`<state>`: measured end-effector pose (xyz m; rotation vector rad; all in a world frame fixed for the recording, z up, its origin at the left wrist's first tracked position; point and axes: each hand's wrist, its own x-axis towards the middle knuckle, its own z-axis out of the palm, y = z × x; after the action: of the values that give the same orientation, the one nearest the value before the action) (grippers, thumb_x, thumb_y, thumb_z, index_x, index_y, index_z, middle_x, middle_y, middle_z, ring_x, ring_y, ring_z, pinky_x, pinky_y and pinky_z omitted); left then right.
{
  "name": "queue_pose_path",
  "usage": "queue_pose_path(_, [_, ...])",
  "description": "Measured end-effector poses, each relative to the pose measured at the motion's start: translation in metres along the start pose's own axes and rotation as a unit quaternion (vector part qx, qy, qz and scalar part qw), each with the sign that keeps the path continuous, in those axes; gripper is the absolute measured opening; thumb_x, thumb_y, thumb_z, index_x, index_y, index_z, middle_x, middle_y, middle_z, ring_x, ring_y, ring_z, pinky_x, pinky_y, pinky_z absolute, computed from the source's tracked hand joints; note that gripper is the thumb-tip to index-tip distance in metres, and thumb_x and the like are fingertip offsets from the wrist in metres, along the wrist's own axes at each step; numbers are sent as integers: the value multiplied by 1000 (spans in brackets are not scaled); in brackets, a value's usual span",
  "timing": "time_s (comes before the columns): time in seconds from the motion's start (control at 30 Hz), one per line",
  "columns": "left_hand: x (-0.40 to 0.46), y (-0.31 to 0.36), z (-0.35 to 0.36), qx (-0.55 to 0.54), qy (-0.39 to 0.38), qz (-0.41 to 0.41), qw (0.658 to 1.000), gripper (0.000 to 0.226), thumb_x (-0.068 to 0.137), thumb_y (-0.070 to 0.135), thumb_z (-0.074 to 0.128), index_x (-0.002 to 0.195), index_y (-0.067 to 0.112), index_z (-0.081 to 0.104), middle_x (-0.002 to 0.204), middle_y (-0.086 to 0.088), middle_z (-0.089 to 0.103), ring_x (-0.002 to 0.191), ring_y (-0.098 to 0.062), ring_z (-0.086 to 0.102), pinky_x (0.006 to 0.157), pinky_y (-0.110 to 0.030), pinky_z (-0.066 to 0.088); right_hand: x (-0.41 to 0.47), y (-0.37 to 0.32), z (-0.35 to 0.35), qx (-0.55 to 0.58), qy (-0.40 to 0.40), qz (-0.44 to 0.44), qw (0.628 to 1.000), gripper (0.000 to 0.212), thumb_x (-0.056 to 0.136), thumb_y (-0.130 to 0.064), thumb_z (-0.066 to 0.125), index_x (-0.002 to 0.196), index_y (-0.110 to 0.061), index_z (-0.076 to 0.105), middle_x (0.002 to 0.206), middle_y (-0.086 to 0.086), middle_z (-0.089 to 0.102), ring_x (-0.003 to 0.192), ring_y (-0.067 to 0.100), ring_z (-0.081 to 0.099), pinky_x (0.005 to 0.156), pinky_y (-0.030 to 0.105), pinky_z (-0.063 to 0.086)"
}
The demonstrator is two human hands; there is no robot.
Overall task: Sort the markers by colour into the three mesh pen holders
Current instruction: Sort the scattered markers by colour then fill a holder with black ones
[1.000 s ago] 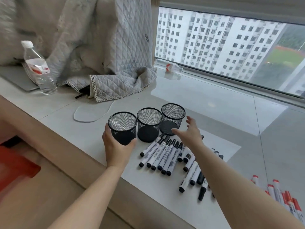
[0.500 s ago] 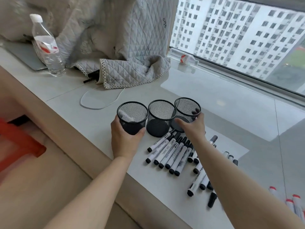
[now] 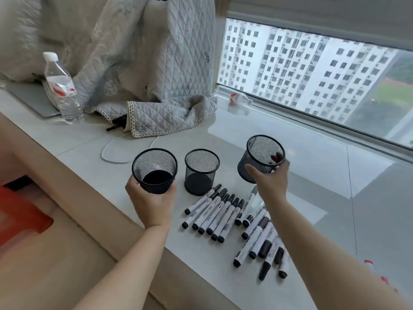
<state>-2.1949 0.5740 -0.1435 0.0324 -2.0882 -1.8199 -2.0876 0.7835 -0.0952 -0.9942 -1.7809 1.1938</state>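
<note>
Sorting is not begun: left hand (image 3: 152, 198) grips one empty holder (image 3: 154, 170), right hand (image 3: 271, 180) grips another (image 3: 261, 157); black markers (image 3: 214, 212) lie between the hands.

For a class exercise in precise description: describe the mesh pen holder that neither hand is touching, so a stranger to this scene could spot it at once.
Find the pale window ledge under the wide window. In front of the quilted cloth are three black mesh pen holders, with black-capped markers lying nearer the viewer. The middle pen holder stands upright and untouched, while the left hand and right hand each grip a neighbour.
</note>
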Motion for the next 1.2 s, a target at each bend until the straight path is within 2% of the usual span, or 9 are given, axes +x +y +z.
queue_pose_path(0.1, [-8, 35, 7, -45, 27, 21, 998, 86, 57, 19, 85, 127, 1, 40, 124, -15, 46, 117, -25, 47, 94, -19, 36, 4, -7, -38, -9, 11, -12, 1000, 74, 63, -31, 83, 121, -22, 37, 111, -3, 54, 102, 18, 53, 91, 33, 44])
queue_pose_path(0.2, [-24, 73, 24, -75, -11, 51, 996, 85, 57, 23, 85, 125, 0, 41, 123, -14, 46, 115, -20, 46, 93, -4, 31, 7, -10, -78, -7, 21, -10, 1000, 73, 62, -29, 84, 120, -23, 39, 111, -2, 54, 104, 19, 53, 91, 35, 46])
queue_pose_path(0.27, [-44, 95, 39, -86, -69, 74, 991, 84, 58, 24, 85, 125, 2, 40, 123, -11, 46, 112, -13, 45, 88, 3, 28, 9, -10, -104, -1, 36, -5, 999, 71, 62, -28, 84, 118, -23, 40, 109, -2, 54, 103, 19, 54, 90, 35, 47])
queue_pose_path(0.37, [-82, 117, 66, -86, -180, 106, 974, 84, 59, 25, 84, 127, 5, 39, 122, -4, 44, 109, -9, 43, 89, 0, 29, 13, -7, -141, -2, 64, -1, 998, 70, 61, -28, 85, 116, -23, 41, 111, -1, 57, 104, 20, 55, 92, 37, 48])
queue_pose_path(0.5, [-133, 129, 99, -88, -321, 109, 937, 77, 58, 24, 83, 121, 13, 40, 113, 4, 42, 95, 2, 41, 72, 11, 27, 14, 8, -188, -22, 100, 2, 995, 70, 61, -27, 84, 116, -21, 41, 111, -2, 55, 101, 16, 52, 88, 30, 45])
queue_pose_path(0.57, [-155, 127, 115, -76, -373, 90, 920, 75, 58, 25, 83, 119, 17, 39, 114, 5, 42, 97, -2, 43, 71, 8, 29, 14, 21, -211, -37, 121, 12, 992, 70, 62, -26, 84, 116, -18, 42, 109, -3, 53, 99, 15, 51, 84, 26, 41])
queue_pose_path(0.73, [-198, 118, 151, 19, -472, 125, 872, 80, 60, 29, 81, 126, 17, 38, 117, 5, 40, 102, -7, 39, 87, -19, 32, 16, 56, -245, -76, 125, 43, 988, 72, 63, -24, 83, 119, -14, 39, 112, -1, 49, 103, 17, 48, 87, 29, 41])
queue_pose_path(0.87, [-216, 111, 178, 57, -509, 125, 850, 80, 60, 33, 81, 125, 13, 38, 123, 0, 43, 108, -14, 45, 87, -21, 33, 22, 83, -253, -78, 117, 74, 987, 76, 64, -24, 83, 122, -15, 35, 118, 0, 48, 108, 19, 48, 94, 37, 44])
queue_pose_path(1.2, [-224, 97, 217, 89, -531, 121, 834, 80, 62, 27, 81, 127, 9, 37, 127, -4, 42, 115, -19, 46, 90, -20, 31, 34, 121, -258, -69, 107, 93, 987, 77, 66, -19, 82, 125, -12, 34, 122, 3, 47, 110, 17, 46, 95, 29, 38])
